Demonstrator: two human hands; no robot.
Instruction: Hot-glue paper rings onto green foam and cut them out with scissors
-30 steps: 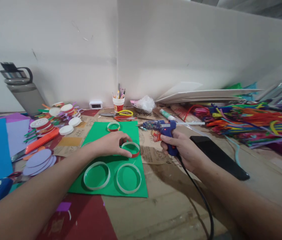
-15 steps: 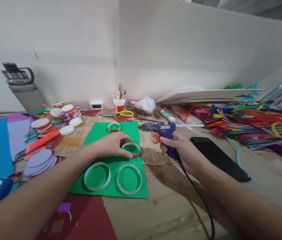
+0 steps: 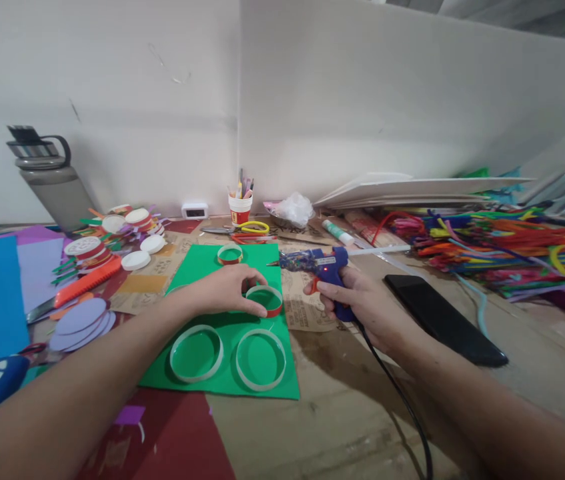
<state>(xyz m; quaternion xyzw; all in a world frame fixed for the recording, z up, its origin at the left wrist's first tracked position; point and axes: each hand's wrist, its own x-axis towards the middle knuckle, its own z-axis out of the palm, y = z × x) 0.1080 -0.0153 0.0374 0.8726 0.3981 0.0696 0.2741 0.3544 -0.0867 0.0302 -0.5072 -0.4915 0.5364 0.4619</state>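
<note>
My right hand [image 3: 349, 293] grips a blue hot glue gun [image 3: 331, 270], a finger at its orange trigger. The gun's nozzle points left over the edge of a green foam sheet [image 3: 232, 320], and a pale glue stick [image 3: 379, 250] sticks out of its back. My left hand [image 3: 232, 288] is curled round the near side of a red-and-white paper ring [image 3: 273, 308] standing on the sheet, thumb and fingers on it. Two white rings, a nearer left one [image 3: 197, 378] and a right one [image 3: 262, 387], and a small far ring [image 3: 230, 259] stand on the sheet too.
A black phone [image 3: 445, 323] lies right of my right hand. The gun's cord [image 3: 397, 387] trails toward me. Scissors [image 3: 252, 228] and a pen cup [image 3: 240, 207] stand behind. Lilac discs [image 3: 79, 317] and an orange cutter [image 3: 87, 280] lie left, pipe cleaners [image 3: 507, 243] right.
The glue gun has swung slightly left and down, bringing its nozzle over the green sheet's edge nearer the ring. My left hand stays at the same ring.
</note>
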